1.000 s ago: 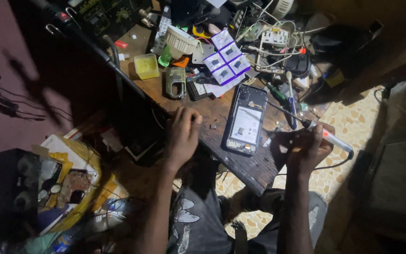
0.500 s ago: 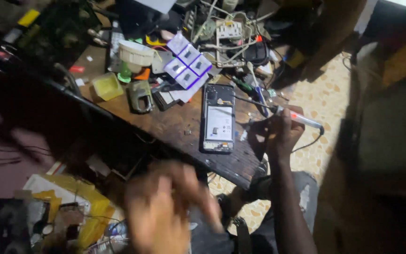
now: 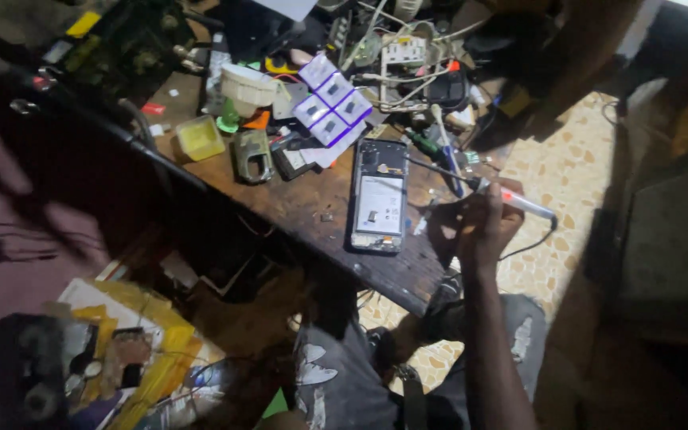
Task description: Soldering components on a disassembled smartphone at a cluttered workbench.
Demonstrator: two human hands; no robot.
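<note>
Right hand [image 3: 483, 227] is fisted around a pen-shaped tool [image 3: 511, 199], fingers wrapped tight on the barrel, thin metal tip [image 3: 439, 169] reaching in over the bench toward the opened phone [image 3: 379, 196]. A cord trails off the tool's back end past the bench's right edge. Left hand is not in view, so its fingers can't be told.

The phone lies flat near the front right corner of the wooden bench [image 3: 312, 215], back cover off, insides up: pale battery in the middle, dark board and camera area at the top end, frame edges bare. Nothing holds it down.

Risks, as I judge them: the tip hovers just beside the phone's top right corner, and a slip could scrape or short the exposed board or poke the battery. With no second hand on it, the phone may skate toward the near front edge and drop. The cord could snag on the clutter behind: the blue-handled screwdriver [image 3: 449, 159] just beside the tip, loose cables and the white power strip [image 3: 404, 52]. The stack of small white-and-purple boxes [image 3: 332, 107] sits touching the phone's top left and crowds the work. Light is dim and small screws can't be made out.
</note>
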